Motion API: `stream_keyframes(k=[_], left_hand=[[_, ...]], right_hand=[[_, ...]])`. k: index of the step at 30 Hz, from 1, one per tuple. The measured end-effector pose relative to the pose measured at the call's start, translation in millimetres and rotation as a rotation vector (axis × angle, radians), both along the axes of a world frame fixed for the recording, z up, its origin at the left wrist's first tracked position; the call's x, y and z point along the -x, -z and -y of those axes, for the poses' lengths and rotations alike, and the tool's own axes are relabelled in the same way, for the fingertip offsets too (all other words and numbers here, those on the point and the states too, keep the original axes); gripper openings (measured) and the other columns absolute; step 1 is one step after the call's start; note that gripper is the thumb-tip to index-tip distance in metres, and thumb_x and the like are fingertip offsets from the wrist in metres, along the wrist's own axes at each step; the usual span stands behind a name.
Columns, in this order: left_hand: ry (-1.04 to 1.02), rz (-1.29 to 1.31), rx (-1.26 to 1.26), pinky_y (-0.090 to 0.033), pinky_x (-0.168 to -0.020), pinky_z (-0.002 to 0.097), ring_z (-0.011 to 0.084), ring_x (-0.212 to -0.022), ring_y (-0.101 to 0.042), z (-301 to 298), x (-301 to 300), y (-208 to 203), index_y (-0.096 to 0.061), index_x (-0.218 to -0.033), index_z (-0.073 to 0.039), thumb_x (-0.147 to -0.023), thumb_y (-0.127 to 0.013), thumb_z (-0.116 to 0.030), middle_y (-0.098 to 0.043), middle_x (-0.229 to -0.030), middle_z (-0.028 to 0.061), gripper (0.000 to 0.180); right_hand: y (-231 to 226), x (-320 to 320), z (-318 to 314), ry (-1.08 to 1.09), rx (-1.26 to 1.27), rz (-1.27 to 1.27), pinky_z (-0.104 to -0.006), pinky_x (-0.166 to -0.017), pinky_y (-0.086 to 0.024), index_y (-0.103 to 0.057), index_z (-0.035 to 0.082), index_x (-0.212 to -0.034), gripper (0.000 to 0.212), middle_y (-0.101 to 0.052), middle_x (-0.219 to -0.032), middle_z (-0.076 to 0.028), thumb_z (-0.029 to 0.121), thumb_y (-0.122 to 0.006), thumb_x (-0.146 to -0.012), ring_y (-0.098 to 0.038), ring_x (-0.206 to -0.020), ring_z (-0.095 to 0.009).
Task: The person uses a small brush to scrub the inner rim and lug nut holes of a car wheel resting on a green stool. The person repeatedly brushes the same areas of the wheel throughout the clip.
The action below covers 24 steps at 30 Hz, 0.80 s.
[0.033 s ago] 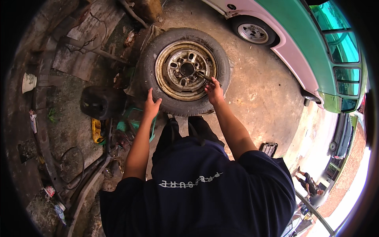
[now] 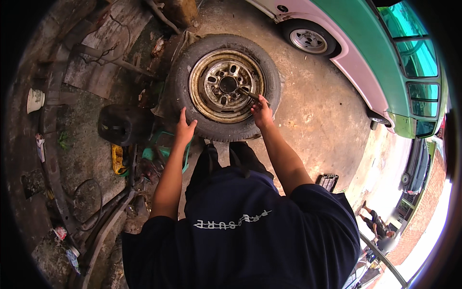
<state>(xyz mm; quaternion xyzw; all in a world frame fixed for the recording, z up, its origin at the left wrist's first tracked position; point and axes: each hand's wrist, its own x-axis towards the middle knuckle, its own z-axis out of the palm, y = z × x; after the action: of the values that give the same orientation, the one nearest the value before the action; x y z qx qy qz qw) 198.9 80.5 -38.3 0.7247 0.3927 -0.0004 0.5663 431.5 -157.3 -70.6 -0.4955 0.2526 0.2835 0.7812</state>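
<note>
Stained concrete floor [image 2: 313, 115] spreads from 12 round to 4 o'clock, edged by a green-and-pale-pink van [image 2: 358, 62] between 1 and 3. Our tyred wheel [image 2: 217, 92] lies face up at 12 o'clock, just beyond our knees; whatever props it is mostly hidden.

Almost nothing has changed since the last picture. Our right hand [image 2: 261, 115] has barely shifted and pinches a slim dark tool [image 2: 250, 95], which points from about 4 o'clock on the wheel in toward the hub. Our left hand [image 2: 185, 130] keeps its place at half past seven on the tyre, thumb and forefinger spread, clasping nothing; it seems to rest against the sidewall, though we cannot tell how firmly. We take this as small, steady work at the hub, no further along than a moment ago.

Clutter crowds us toward 9 o'clock: a black container [image 2: 113, 127], a yellow plastic piece [image 2: 117, 160] and, just beside our left forearm, a green plastic frame [image 2: 165, 151]. Long metal bars [image 2: 98, 243] run down at 8. Near 4 o'clock lies a dark grille [image 2: 328, 181], with another person [image 2: 377, 224] well apart beyond it. Our right fingers cover part of the tool, so its full shape stays hidden.
</note>
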Motion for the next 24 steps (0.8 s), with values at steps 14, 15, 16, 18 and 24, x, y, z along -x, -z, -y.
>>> stream_keyframes(k=[14,15,16,18,24], left_hand=[[-0.004,0.007,0.062,-0.023,-0.115,0.0369,0.0316,-0.146,-0.019,-3,-1,-8,-0.02,-0.151,-0.003,-0.09,-0.062,-0.008,-0.021,-0.156,0.0241,0.074],[-0.004,0.009,0.057,-0.022,-0.115,0.0368,0.0314,-0.146,-0.019,-3,-1,-8,-0.02,-0.151,-0.003,-0.09,-0.062,-0.008,-0.021,-0.156,0.0242,0.074],[-0.005,-0.001,0.058,-0.022,-0.115,0.0368,0.0311,-0.146,-0.019,-4,-1,-8,-0.02,-0.151,-0.003,-0.09,-0.061,-0.007,-0.021,-0.156,0.0243,0.074],[-0.004,0.006,0.06,-0.022,-0.115,0.0368,0.0309,-0.146,-0.019,-2,0,-7,-0.02,-0.151,-0.003,-0.09,-0.061,-0.007,-0.021,-0.156,0.0244,0.074],[0.002,0.051,0.03,-0.023,-0.115,0.0363,0.0308,-0.146,-0.021,-3,1,-1,-0.02,-0.151,-0.003,-0.09,-0.061,-0.006,-0.022,-0.156,0.0248,0.073]], right_hand=[[-55,-16,4,-0.732,1.079,0.917,-0.0467,-0.078,-0.05,-0.065,0.017,-0.115,0.028,-0.068,-0.095,-0.019,0.029,-0.061,-0.091,-0.064,-0.092,-0.041],[-59,-19,-1,-0.759,1.082,0.947,-0.0464,-0.079,-0.05,-0.064,0.018,-0.117,0.028,-0.067,-0.098,-0.018,0.028,-0.061,-0.091,-0.064,-0.093,-0.04],[-62,-23,-6,-0.778,1.073,0.999,-0.046,-0.079,-0.051,-0.064,0.02,-0.118,0.028,-0.067,-0.1,-0.017,0.027,-0.06,-0.091,-0.063,-0.094,-0.039],[-64,-27,-8,-0.853,1.074,1.041,-0.0455,-0.081,-0.051,-0.064,0.022,-0.119,0.029,-0.066,-0.104,-0.016,0.025,-0.06,-0.091,-0.063,-0.096,-0.038],[-44,-12,-10,-0.882,1.059,1.097,-0.0451,-0.081,-0.052,-0.064,0.022,-0.12,0.031,-0.066,-0.105,-0.014,0.021,-0.059,-0.089,-0.064,-0.095,-0.036]])
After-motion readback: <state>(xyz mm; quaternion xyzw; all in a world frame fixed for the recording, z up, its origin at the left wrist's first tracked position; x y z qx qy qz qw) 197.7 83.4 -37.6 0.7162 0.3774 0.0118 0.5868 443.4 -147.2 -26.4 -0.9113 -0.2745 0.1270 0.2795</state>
